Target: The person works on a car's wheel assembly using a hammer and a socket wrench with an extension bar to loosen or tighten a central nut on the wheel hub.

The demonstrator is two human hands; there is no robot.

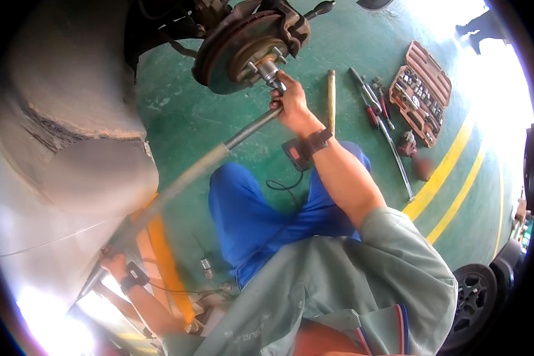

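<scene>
My right hand (292,102) is closed round the head of a steel breaker bar (255,126) at a silver socket (268,72), which sits on the hub of a rusty brake disc (216,59). A long pipe (193,172) over the bar runs down to the lower left, where my left hand (114,266) grips it. The brake caliper (295,26) is at the disc's right side. A wooden handle (331,98) lies on the green floor just right of my right hand.
An open socket case (421,95), several long tools (378,118) and a red power tool (407,144) lie rightward. Grey bodywork (71,89) fills the left. A loose socket (206,267) lies by my knee, wheels (469,302) at lower right. Another person's legs (474,32) show at top right.
</scene>
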